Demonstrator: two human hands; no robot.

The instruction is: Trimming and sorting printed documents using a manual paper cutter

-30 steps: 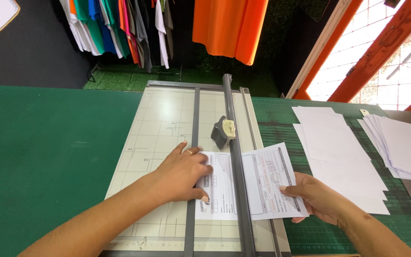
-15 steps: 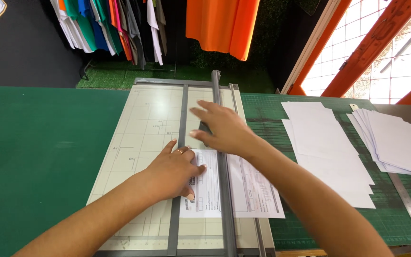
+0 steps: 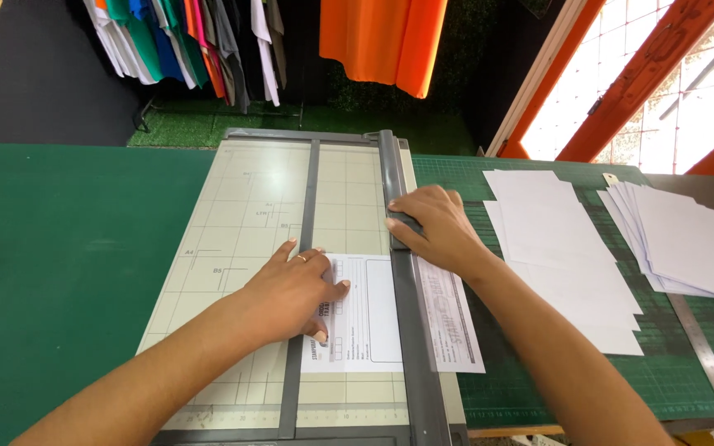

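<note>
Printed sheet pinned flat by left hand; right hand wraps cutter head.

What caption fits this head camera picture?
Left hand pins a printed sheet on the paper trimmer; right hand grips its sliding cutter.

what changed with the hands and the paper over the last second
The right hand let go of the printed sheet's right edge, moved up and left, and now grips the cutter head on the trimmer's rail. The sheet's right part now lies under the rail instead of being lifted. The left hand stayed pressed flat on the sheet's left side, and the paper stacks on the green mat did not move.
</note>
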